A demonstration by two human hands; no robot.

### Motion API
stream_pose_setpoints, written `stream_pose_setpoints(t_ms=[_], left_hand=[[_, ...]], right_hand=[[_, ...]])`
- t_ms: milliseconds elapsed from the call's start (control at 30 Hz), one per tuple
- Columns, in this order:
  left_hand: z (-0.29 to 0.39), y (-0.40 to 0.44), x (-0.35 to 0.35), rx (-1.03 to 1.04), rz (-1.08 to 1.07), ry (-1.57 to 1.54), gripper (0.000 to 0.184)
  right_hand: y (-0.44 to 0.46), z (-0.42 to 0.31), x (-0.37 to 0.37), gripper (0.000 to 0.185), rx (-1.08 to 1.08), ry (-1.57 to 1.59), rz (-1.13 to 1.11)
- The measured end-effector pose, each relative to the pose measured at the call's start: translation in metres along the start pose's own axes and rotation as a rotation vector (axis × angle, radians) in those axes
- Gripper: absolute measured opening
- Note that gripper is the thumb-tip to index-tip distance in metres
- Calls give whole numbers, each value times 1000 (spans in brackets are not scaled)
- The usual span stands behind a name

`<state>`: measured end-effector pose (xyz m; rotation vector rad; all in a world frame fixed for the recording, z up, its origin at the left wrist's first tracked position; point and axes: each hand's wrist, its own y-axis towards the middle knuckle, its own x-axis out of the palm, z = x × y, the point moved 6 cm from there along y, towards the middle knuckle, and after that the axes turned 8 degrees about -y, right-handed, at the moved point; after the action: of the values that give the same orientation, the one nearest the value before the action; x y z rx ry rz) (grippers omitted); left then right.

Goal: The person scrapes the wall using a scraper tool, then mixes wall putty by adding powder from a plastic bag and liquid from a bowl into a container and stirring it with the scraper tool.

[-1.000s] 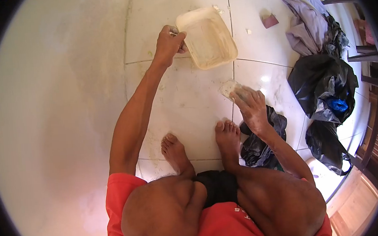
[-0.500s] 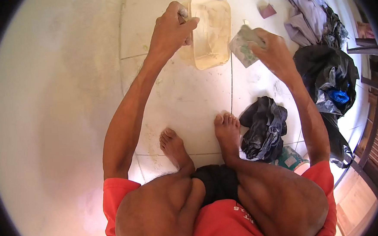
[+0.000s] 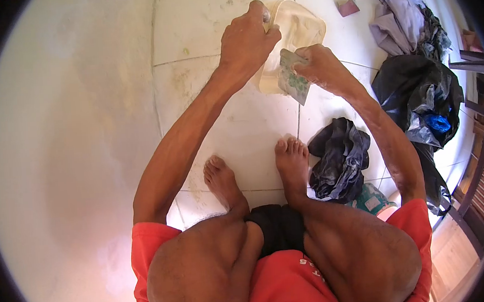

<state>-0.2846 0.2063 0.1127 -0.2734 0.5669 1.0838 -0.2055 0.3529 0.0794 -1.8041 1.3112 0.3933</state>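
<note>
From my remote seat, head view, clock read from the picture's middle. Pale plastic tub point(image 3: 303, 30) at 1 o'clock, tilted over the white tiled floor point(image 3: 246, 123); can't tell whether its base touches the tiles. Inside walls look smeared pale.

My left hand point(image 3: 248, 41) at 12 o'clock, grasping the tub's left rim, thumb hooked over the edge. My right hand point(image 3: 324, 68), between 1 and 2 o'clock, pinches a flat scraper point(image 3: 294, 81), its plate stained green and grey. The plate shows in front of the tub's near side; contact between them I can't make out.

Ground notes: crumpled black bundle point(image 3: 339, 159) at 3 o'clock, just beside the right foot point(image 3: 292, 162). Green container point(image 3: 369, 197) near 4, partly hidden. Large black plastic bag point(image 3: 410, 88) between 2 and 3, grey cloth point(image 3: 392, 28) at 2, small reddish piece point(image 3: 348, 8) just past 1.
</note>
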Motion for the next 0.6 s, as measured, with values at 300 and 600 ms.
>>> stream_pose_setpoints(t_ms=[300, 600], left_hand=[[-18, -10, 12, -140, -60, -31, 30], [-42, -18, -1, -319, -116, -317, 30]], right_hand=[[-2, 1, 21, 31, 18, 456, -75], [-14, 16, 22, 31, 167, 808, -139]])
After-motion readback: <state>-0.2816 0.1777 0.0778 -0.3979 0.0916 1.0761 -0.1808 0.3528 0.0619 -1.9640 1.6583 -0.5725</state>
